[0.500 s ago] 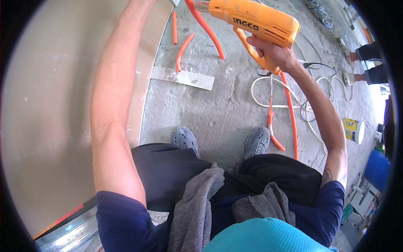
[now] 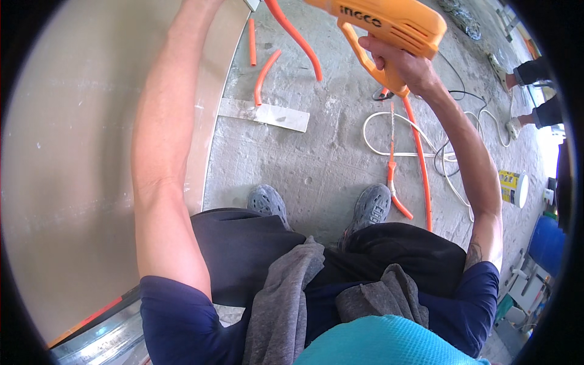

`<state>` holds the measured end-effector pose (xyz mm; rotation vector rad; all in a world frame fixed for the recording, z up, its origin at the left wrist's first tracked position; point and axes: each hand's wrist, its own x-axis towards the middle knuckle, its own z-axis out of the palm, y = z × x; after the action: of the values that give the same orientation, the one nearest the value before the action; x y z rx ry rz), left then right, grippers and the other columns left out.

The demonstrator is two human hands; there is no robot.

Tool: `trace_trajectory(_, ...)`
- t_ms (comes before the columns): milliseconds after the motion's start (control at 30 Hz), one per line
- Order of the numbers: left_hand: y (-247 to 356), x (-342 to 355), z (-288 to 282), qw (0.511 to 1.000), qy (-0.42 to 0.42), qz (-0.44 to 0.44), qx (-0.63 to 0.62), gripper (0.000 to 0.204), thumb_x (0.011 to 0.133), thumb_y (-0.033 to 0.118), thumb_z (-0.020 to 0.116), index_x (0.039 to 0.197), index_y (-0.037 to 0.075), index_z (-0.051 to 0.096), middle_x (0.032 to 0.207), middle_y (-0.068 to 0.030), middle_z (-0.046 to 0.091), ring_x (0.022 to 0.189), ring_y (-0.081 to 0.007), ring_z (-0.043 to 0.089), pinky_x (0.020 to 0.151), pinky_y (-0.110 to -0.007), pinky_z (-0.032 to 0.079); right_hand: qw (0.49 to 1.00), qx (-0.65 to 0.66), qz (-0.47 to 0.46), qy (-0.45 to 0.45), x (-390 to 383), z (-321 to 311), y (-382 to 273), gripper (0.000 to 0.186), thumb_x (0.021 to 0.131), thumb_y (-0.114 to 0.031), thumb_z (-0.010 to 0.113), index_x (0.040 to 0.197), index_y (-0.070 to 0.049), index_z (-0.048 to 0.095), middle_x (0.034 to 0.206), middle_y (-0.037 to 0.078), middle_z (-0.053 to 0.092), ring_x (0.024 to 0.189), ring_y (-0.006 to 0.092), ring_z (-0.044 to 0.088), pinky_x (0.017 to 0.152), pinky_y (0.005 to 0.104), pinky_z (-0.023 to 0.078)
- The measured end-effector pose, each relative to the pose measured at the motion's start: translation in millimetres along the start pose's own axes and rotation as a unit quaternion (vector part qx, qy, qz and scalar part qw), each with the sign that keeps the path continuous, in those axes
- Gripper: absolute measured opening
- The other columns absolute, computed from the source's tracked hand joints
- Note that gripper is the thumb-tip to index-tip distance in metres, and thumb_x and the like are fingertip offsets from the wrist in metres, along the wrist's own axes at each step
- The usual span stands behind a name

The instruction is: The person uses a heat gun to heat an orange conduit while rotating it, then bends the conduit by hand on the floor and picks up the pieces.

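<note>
My left forearm (image 2: 161, 140) reaches up beside a large beige board; my left hand (image 2: 210, 3) is cut off by the top edge, fingers hidden. My right hand (image 2: 406, 67) grips the handle of an orange heat gun (image 2: 386, 29), whose nozzle end is out of the picture. A curved orange tube (image 2: 298, 39) reaches in from the top, left of the gun. Short orange pipe pieces (image 2: 265, 74) and a pale strip of board (image 2: 283, 118) are on the concrete floor below.
The beige board (image 2: 73, 152) fills the left. Looped white cable (image 2: 380, 152), orange tubing (image 2: 426, 194) and an orange-handled tool (image 2: 392, 176) lie right of my feet. Another person's legs (image 2: 532, 73) are at far right, near a white-and-yellow bucket (image 2: 514, 188) and blue container (image 2: 544, 246). Metal profiles (image 2: 103, 334) sit lower left.
The heat gun in my right hand has moved slightly up and to the right. The curved tube at the top has shifted slightly up and left. The other person's legs have moved slightly.
</note>
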<state>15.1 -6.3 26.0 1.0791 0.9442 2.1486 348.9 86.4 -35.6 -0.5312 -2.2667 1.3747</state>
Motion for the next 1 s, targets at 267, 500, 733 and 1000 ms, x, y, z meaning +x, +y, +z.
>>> trace_trajectory(267,5.4,-6.7,17.9,0.999,-0.044,-0.011,0.002,0.037,0.108,0.046,0.051,0.1,0.01,0.054,0.073,0.0018,0.05,0.066,-0.0119,0.05,0.066,-0.027,0.045,0.994,-0.075,0.069,-0.043,-8.4,3.7,12.9,0.022,0.093,-0.028,0.077,0.099,-0.008,0.073,0.068,-0.002,0.061,0.056,0.0065,0.053,0.055,0.0254,0.046)
trace_trajectory(500,3.1,-7.0,18.3,0.999,-0.039,-0.004,0.003,0.038,0.108,0.047,0.049,0.096,0.012,0.052,0.073,0.0019,0.049,0.065,-0.0118,0.048,0.066,-0.027,0.044,0.991,-0.087,0.082,-0.057,-15.2,2.6,24.3,0.024,0.093,-0.029,0.077,0.102,-0.007,0.073,0.069,-0.002,0.062,0.056,0.0074,0.053,0.054,0.0257,0.047)
trace_trajectory(733,3.0,-8.1,19.9,0.999,-0.039,0.0,0.01,0.035,0.109,0.044,0.048,0.095,0.012,0.052,0.073,0.0021,0.048,0.066,-0.0116,0.048,0.067,-0.027,0.044,0.988,-0.082,0.109,-0.074,-27.1,6.8,33.9,0.023,0.092,-0.028,0.078,0.097,-0.007,0.071,0.069,-0.002,0.061,0.056,0.0065,0.051,0.053,0.0267,0.045)
trace_trajectory(1000,5.3,-9.0,25.3,0.997,-0.057,-0.008,0.042,0.036,0.11,0.044,0.045,0.097,0.012,0.053,0.075,0.0018,0.05,0.07,-0.012,0.05,0.072,-0.028,0.045,0.995,-0.04,0.077,-0.042,-26.6,8.3,25.5,0.021,0.093,-0.026,0.079,0.099,-0.007,0.071,0.069,-0.002,0.06,0.057,0.0069,0.053,0.053,0.025,0.044)
